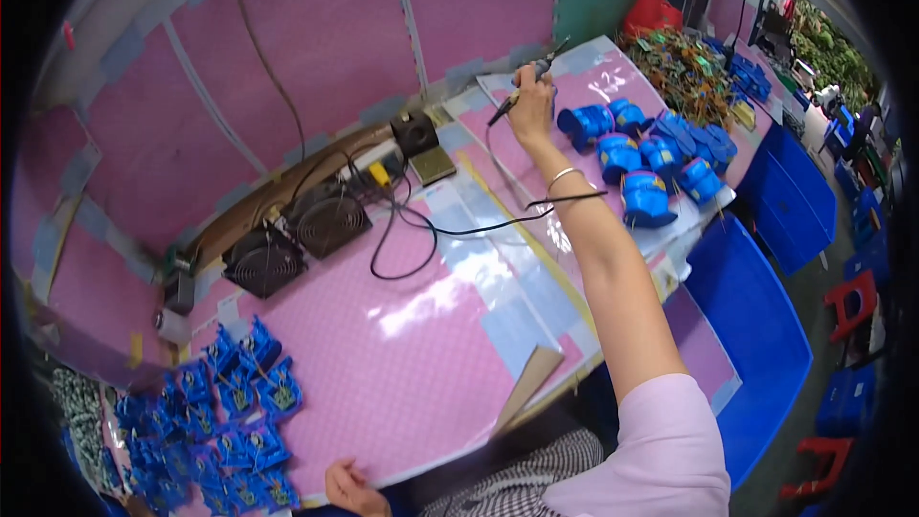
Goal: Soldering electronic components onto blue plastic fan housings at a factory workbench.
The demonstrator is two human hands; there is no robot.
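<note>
At the far side of the bench, my right hand (pixel 532 113) is closed around a slim corded tool that looks like a soldering iron (pixel 546 65). Its pointed tip faces the far right and its cord end comes out at the hand's left. Right of that hand, several blue rounded plastic housings (pixel 618 155) stand or lie in a group. My left hand (pixel 354 488) rests low at the bench's near edge, fingers loosely bent and apart, with nothing visible in it. To its left sit rows of blue parts (pixel 239 383) with wires and small boards inside.
Two black fans (pixel 330 218) stand along the back with a power strip (pixel 371 161) and a looped black cable (pixel 407 276). A square tin (pixel 433 167) lies nearby. Beyond the housings is a heap of wired boards (pixel 680 75). Blue bins (pixel 751 335) flank the bench's right.
</note>
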